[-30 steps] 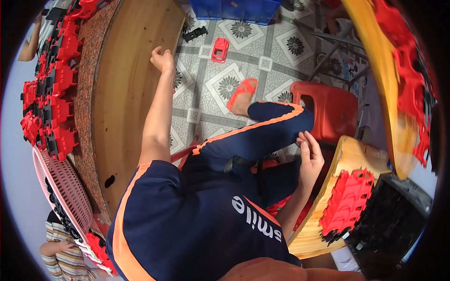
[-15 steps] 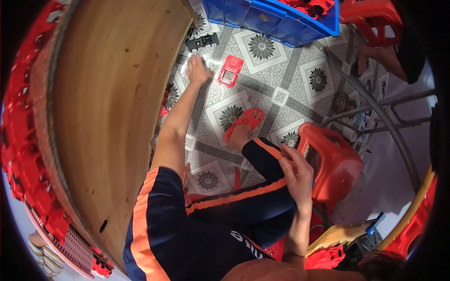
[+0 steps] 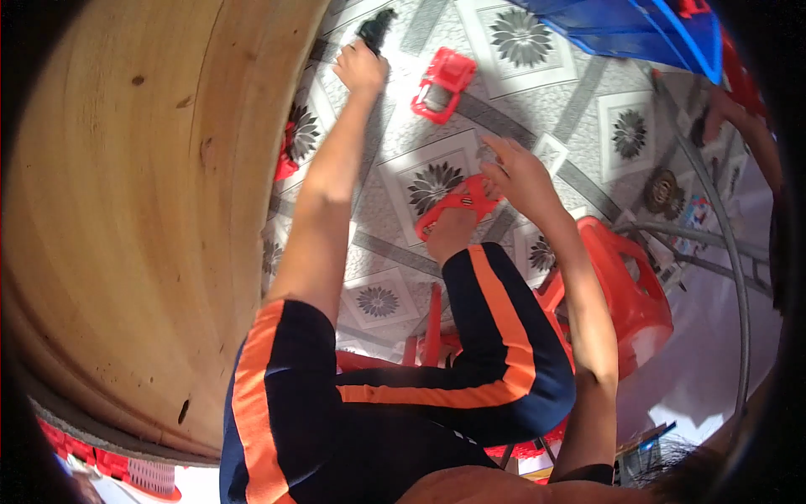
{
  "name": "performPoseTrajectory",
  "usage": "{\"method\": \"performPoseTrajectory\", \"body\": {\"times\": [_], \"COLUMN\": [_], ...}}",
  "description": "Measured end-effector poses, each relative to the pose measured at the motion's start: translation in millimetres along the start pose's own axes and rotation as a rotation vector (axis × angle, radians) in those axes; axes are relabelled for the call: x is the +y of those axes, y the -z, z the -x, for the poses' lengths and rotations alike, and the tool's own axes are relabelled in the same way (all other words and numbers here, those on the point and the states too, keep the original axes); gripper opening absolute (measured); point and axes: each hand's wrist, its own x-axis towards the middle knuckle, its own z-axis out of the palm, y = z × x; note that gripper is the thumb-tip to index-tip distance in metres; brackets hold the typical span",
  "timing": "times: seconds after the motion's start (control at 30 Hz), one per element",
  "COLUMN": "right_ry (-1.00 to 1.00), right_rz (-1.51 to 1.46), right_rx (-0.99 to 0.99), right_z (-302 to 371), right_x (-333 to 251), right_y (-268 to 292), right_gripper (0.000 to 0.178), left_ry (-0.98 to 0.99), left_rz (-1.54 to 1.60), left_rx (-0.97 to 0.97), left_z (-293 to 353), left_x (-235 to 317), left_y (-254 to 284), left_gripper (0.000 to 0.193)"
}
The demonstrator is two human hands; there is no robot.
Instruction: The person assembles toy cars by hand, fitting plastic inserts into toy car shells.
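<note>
A black plastic part [image 3: 375,27] is reached for on the patterned tile floor [image 3: 537,92] by the left hand [image 3: 361,69], whose arm is stretched far forward beside the edge of a round wooden table [image 3: 143,210]. The fingers are seen at or over the near end of the part, yet whether they are closed on it cannot be told, since the hand covers the contact. The right hand [image 3: 522,175] is held open in mid-air with the fingers spread, clamped on nothing, above a foot in a red sandal [image 3: 457,206]. A red plastic frame piece [image 3: 443,81] is left lying on the tiles just to the right of the outstretched hand, and a smaller red piece [image 3: 284,160] is seen at the table's foot. A red plastic stool [image 3: 625,294] is placed under the right arm, and a blue crate [image 3: 638,29] is set at the far edge of the floor.

The reach is judged a long one: balance could be lost if more weight is thrown forward off the stool. The black part, if only pinched at its end, could be dropped or pushed further under the table. The red frame piece could be knocked aside by the wrist.
</note>
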Motion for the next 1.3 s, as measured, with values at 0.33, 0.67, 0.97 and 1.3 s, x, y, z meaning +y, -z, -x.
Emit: {"method": "performPoseTrajectory", "body": {"times": [0.33, 0.67, 0.97, 1.3], "right_ry": [0.307, 0.236, 0.094, -0.04], "right_rz": [0.609, 0.42, 0.26, 0.104], "right_rx": [0.374, 0.51, 0.535, 0.391], "right_z": [-92.2, -38.2, -1.6, 28.9], "right_x": [63.3, 69.5, 57.3, 57.6], "right_y": [-116.9, -110.1, -110.8, -99.1], "right_gripper": [0.045, 0.014, 0.022, 0.031], "left_ry": [-0.029, 0.466, 0.4, 0.162], "left_rz": [0.14, -0.007, 0.279, 0.852], "left_rx": [0.208, 0.294, 0.184, -0.552], "left_z": [194.9, 191.0, 200.7, 297.8], "left_x": [-115.4, -180.4, -208.2, -19.3], "left_y": [18.3, 3.2, -0.2, 73.4], "left_gripper": [0.055, 0.053, 0.066, 0.04]}}
